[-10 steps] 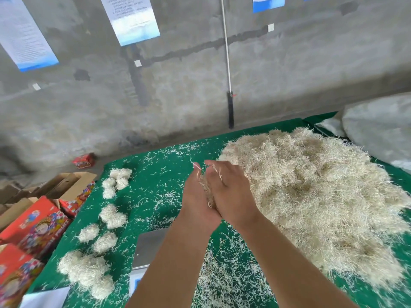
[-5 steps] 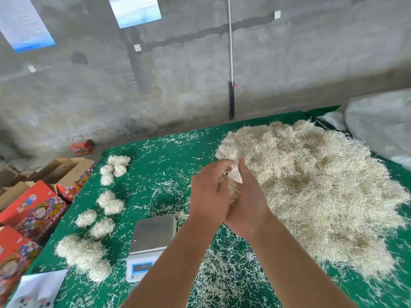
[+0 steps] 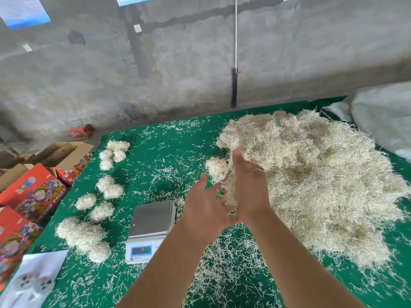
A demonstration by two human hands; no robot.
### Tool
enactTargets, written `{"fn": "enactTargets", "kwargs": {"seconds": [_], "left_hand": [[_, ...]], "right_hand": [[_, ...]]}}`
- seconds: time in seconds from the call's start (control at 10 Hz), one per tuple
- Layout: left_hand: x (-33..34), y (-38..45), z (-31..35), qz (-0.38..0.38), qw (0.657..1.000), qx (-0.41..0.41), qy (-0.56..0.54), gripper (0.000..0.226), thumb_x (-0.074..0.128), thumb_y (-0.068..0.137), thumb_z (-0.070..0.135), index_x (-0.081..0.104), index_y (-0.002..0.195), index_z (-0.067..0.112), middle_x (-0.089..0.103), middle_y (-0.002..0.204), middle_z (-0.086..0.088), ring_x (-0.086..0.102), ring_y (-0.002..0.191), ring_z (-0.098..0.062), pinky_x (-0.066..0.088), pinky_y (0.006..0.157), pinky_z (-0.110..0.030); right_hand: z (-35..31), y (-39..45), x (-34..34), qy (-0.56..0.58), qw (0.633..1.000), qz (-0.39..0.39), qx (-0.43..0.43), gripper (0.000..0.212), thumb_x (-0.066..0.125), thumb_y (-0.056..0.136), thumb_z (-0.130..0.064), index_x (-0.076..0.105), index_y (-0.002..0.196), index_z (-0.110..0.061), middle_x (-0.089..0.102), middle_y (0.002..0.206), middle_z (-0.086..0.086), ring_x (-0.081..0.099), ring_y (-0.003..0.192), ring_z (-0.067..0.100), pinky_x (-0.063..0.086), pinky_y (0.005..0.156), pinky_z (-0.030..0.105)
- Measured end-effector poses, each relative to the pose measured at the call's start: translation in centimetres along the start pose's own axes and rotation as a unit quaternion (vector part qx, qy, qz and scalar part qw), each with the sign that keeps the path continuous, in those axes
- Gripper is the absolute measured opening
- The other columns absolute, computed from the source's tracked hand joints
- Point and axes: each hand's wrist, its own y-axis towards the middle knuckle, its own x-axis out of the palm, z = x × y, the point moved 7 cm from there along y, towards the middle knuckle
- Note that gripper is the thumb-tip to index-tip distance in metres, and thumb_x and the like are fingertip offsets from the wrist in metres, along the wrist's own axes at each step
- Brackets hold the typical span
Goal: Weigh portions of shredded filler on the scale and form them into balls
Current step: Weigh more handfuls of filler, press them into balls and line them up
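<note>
Lower left: red printed boxes, cut by the frame edge; one reads partly "FRUIT". Finished filler balls lie in clusters on the green cloth. The scale sits centre-low, its display digits illegible. The left hand and right hand are both spread open, palms facing, holding nothing firmly; a small ball sits just beyond the fingertips, loose strands between the palms. Right: the large filler heap. Wall sheets, upper left, unreadable.
</note>
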Motion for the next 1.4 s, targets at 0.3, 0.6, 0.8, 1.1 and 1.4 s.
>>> {"fn": "enactTargets", "kwargs": {"seconds": [0.3, 0.6, 0.8, 1.1, 1.4], "left_hand": [[-1.4, 0.2, 2.9, 0.161, 0.928, 0.231, 0.246, 0.042, 0.051, 0.105, 0.052, 0.073, 0.084, 0.024, 0.076, 0.085, 0.001, 0.074, 0.080, -0.017, 0.059, 0.073, -0.040], [-0.4, -0.1, 1.1, 0.054, 0.624, 0.475, 0.619, 0.045, 0.029, 0.105, 0.030, 0.054, 0.142, 0.031, 0.072, 0.097, 0.013, 0.060, 0.087, 0.003, 0.051, 0.081, -0.024], [-2.6, 2.0, -0.6, 0.151, 0.517, 0.388, 0.748, 0.055, 0.009, 0.108, 0.049, 0.035, 0.154, 0.034, 0.021, 0.170, 0.002, 0.003, 0.161, -0.020, -0.005, 0.128, -0.057], [-14.6, 6.0, -2.7, 0.064, 0.853, 0.114, 0.505, 0.042, 0.048, 0.104, 0.046, 0.052, 0.145, 0.040, 0.061, 0.143, 0.006, 0.066, 0.096, 0.010, 0.048, 0.064, -0.005], [-38.9, 2.8, -1.2, 0.195, 0.809, -0.026, 0.553, 0.013, 0.059, 0.103, 0.031, 0.065, 0.096, 0.040, 0.068, 0.105, 0.015, 0.066, 0.086, -0.002, 0.055, 0.072, -0.017]], "right_hand": [[3.9, -2.3, 4.6, -0.190, 0.961, -0.163, -0.114, 0.078, 0.015, 0.095, -0.082, 0.022, 0.163, -0.043, 0.041, 0.162, -0.013, 0.029, 0.147, -0.007, 0.028, 0.122, 0.018], [10.6, -3.4, 4.7, 0.359, 0.850, -0.193, 0.335, 0.065, 0.045, 0.105, -0.059, 0.073, 0.127, -0.005, 0.074, 0.115, 0.017, 0.072, 0.114, 0.032, 0.059, 0.093, 0.049], [13.1, -2.9, 3.8, 0.272, 0.903, -0.100, 0.318, 0.061, 0.051, 0.100, -0.067, 0.076, 0.124, -0.018, 0.076, 0.124, 0.011, 0.076, 0.109, 0.032, 0.062, 0.081, 0.045], [18.5, 0.2, 3.8, -0.093, 0.959, 0.018, 0.267, 0.080, 0.041, 0.093, -0.083, 0.073, 0.095, -0.010, 0.062, 0.077, 0.015, 0.057, 0.060, 0.024, 0.054, 0.061, 0.036], [24.0, 6.0, 18.7, -0.311, 0.922, -0.157, 0.172, 0.091, 0.089, 0.073, -0.010, 0.031, 0.144, -0.017, 0.044, 0.131, 0.006, 0.055, 0.115, 0.026, 0.054, 0.059, 0.019]]}}
